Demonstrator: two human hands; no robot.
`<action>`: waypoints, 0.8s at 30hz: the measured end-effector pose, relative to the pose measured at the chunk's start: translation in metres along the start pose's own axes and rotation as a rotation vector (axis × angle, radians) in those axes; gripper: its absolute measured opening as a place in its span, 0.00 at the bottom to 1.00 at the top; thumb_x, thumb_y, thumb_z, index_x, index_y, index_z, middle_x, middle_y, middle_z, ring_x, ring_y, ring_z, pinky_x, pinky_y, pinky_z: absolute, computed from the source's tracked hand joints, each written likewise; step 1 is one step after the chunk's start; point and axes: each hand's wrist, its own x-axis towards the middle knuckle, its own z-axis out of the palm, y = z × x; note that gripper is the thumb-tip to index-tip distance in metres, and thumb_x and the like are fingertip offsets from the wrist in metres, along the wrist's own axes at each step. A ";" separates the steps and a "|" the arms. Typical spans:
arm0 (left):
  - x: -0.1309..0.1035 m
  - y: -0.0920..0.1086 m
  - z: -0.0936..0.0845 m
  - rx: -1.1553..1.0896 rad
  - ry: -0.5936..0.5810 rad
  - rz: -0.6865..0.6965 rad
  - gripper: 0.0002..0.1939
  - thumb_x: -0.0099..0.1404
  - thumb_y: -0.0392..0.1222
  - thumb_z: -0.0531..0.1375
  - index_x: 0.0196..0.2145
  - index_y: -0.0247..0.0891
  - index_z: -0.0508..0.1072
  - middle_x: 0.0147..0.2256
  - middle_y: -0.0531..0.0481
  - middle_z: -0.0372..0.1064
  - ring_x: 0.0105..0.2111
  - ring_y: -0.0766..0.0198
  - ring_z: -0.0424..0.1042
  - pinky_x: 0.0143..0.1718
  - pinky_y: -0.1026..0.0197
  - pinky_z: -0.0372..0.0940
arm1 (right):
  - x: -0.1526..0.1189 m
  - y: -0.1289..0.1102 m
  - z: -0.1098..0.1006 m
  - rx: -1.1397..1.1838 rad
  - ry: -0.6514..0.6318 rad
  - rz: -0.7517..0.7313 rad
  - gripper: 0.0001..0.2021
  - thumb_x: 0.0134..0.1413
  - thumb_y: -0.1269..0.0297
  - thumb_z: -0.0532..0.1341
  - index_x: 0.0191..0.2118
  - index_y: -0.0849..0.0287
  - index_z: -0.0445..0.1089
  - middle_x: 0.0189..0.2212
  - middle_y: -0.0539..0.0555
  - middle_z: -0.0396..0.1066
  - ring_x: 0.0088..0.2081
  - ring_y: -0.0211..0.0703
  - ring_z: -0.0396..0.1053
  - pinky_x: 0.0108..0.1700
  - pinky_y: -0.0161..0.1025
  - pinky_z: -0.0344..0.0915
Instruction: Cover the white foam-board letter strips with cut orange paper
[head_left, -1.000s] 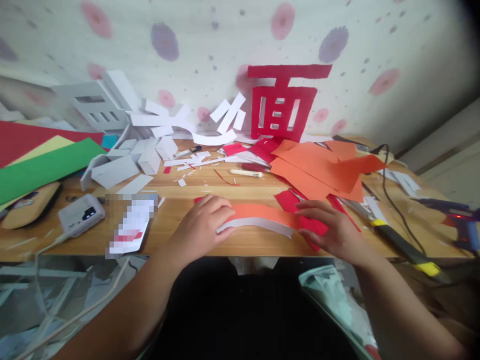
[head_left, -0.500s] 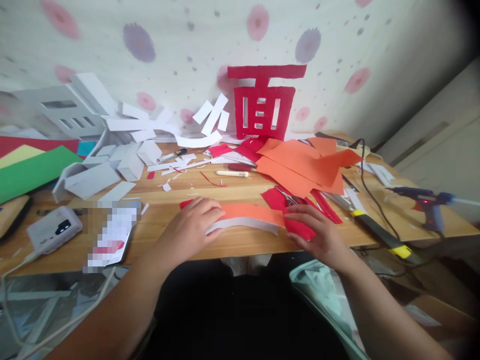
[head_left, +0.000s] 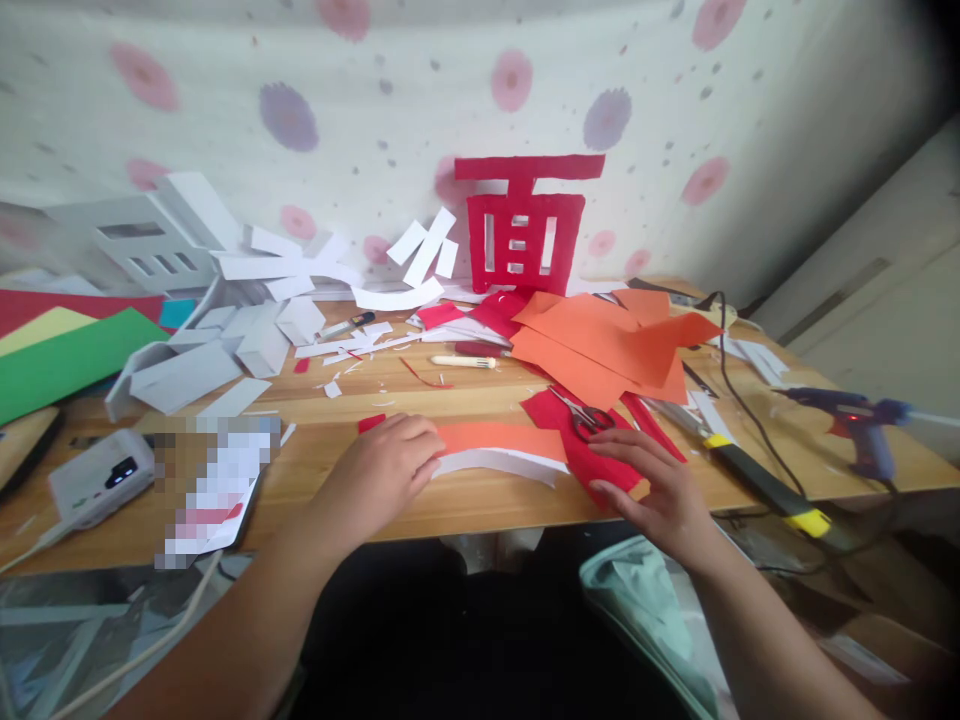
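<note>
A curved strip, orange paper (head_left: 502, 440) on top with a white strip (head_left: 499, 462) along its front edge, lies near the table's front. My left hand (head_left: 394, 475) is closed over its left end, fingers bent together and covering that part. To the right, my right hand (head_left: 656, 490) is open, fingers apart, just off the strip's right end and over red paper (head_left: 577, 465). Scissors (head_left: 587, 415) with dark handles rest on the red paper by my right fingertips. A small red piece (head_left: 371, 424) shows beyond my left hand.
Behind stand a red cut-out character (head_left: 525, 235) and orange sheets (head_left: 600, 335). White paper pieces (head_left: 255, 335) and a phone (head_left: 225, 490) lie left. At right are a yellow-and-black cutter (head_left: 765, 480) and a glue gun (head_left: 859, 420) with its cord.
My right hand has drawn slightly right and down, off the strip's right end, uncovering the scissors' handles. My left hand stays on the strip. The whole view has tilted up slightly.
</note>
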 end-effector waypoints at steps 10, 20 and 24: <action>-0.002 -0.006 0.000 -0.017 0.088 0.054 0.10 0.69 0.37 0.53 0.34 0.37 0.72 0.37 0.49 0.73 0.38 0.62 0.70 0.40 0.59 0.64 | 0.011 -0.002 0.020 0.022 -0.019 -0.054 0.15 0.58 0.74 0.59 0.50 0.54 0.70 0.46 0.59 0.67 0.47 0.46 0.70 0.47 0.43 0.71; -0.001 -0.005 -0.003 -0.013 0.104 0.092 0.12 0.69 0.37 0.52 0.33 0.37 0.74 0.37 0.48 0.75 0.38 0.61 0.71 0.41 0.58 0.65 | 0.011 -0.001 0.024 0.012 -0.054 -0.027 0.13 0.60 0.71 0.58 0.48 0.51 0.74 0.45 0.57 0.67 0.47 0.46 0.70 0.45 0.43 0.71; -0.001 -0.005 -0.001 -0.006 0.126 0.090 0.11 0.69 0.35 0.52 0.32 0.36 0.73 0.36 0.48 0.75 0.38 0.61 0.71 0.41 0.58 0.65 | 0.013 -0.001 0.025 0.023 -0.018 -0.039 0.11 0.60 0.68 0.58 0.44 0.51 0.75 0.43 0.57 0.70 0.44 0.46 0.71 0.43 0.42 0.71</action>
